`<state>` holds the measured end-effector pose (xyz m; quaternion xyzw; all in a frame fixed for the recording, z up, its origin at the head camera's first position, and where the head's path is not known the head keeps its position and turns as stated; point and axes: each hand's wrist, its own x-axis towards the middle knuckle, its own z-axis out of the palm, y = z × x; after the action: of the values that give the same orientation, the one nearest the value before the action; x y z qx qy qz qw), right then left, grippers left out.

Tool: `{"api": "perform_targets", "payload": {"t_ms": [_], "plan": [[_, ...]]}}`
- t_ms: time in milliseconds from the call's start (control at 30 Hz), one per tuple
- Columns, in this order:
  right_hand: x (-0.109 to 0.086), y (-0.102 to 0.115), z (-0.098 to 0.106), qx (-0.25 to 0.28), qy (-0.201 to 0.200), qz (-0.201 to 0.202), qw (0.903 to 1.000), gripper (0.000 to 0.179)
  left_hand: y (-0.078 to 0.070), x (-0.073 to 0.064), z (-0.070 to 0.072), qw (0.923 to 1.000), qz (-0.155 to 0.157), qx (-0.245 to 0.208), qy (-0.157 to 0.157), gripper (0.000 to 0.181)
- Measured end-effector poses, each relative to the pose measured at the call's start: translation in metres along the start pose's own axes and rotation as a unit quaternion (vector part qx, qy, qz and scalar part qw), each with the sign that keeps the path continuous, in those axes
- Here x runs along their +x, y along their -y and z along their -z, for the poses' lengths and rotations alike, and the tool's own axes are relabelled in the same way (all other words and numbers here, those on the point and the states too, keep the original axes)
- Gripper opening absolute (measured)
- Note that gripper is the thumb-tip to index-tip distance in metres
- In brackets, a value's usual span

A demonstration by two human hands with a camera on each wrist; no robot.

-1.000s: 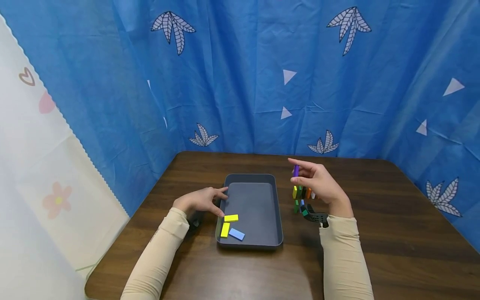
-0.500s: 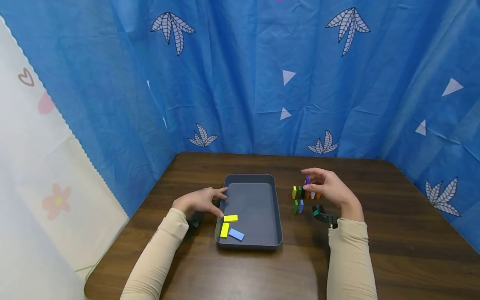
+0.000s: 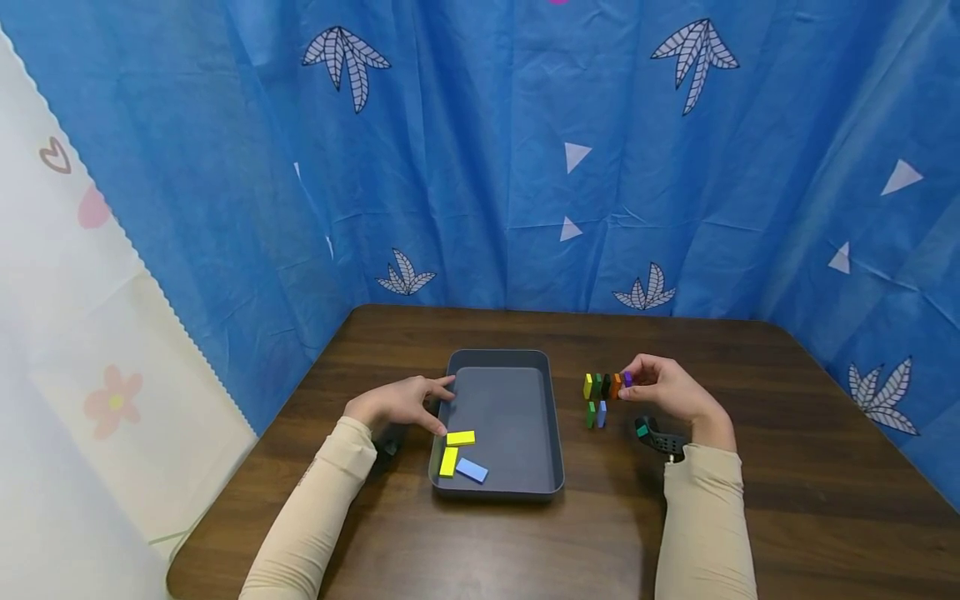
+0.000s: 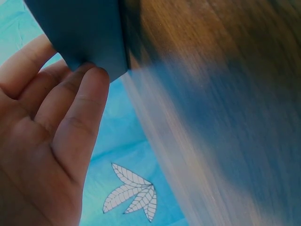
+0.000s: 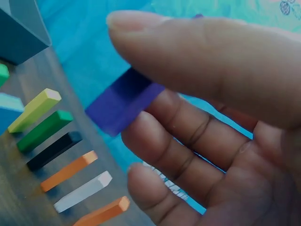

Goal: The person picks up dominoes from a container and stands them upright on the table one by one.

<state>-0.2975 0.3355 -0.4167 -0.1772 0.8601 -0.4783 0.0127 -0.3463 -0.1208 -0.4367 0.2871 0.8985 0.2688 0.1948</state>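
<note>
My right hand [image 3: 670, 392] pinches a purple domino block [image 5: 120, 106] between thumb and fingers, at the right end of a row of blocks. In the right wrist view that row holds a yellow block [image 5: 35, 110], a green block [image 5: 44, 132], a black block [image 5: 54, 151], an orange block [image 5: 69, 171], a white block [image 5: 83, 192] and a second orange one, all standing on edge. My left hand [image 3: 403, 400] rests at the left wall of a dark grey tray [image 3: 555, 433], fingers fairly straight and touching it.
In the tray lie two yellow blocks [image 3: 461, 437] and a blue block [image 3: 472, 470]. A green block [image 3: 591, 414] and a light blue block [image 3: 602, 414] stand nearer than the row. The brown wooden table [image 3: 525, 550] backs onto a blue curtain [image 3: 465, 167].
My right hand has carried the purple block rightward and down, from above the row's left end to its right end. The left hand and the tray stay put.
</note>
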Motion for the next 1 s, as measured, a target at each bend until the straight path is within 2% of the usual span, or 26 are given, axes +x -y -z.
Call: {"api": "perform_targets", "payload": {"t_ms": [133,433,767,1000], "plan": [[0.002,-0.009,-0.002,0.012,0.006,-0.023,0.9997,0.036,-0.001,-0.001,0.001,1.0000,0.000,-0.003,-0.001,0.070],[0.004,-0.014,-0.008,0.029,0.041,-0.043,0.9978,0.027,-0.004,-0.001,0.003,1.0000,0.003,-0.006,-0.005,0.071],[0.009,-0.024,-0.016,-0.013,0.048,-0.063,0.9968,0.025,-0.003,0.000,0.003,1.0000,0.006,-0.004,-0.004,0.071],[0.011,-0.030,-0.024,-0.016,0.051,-0.074,0.9958,0.025,-0.001,0.000,0.000,0.9998,0.011,-0.014,-0.002,0.070]]}}
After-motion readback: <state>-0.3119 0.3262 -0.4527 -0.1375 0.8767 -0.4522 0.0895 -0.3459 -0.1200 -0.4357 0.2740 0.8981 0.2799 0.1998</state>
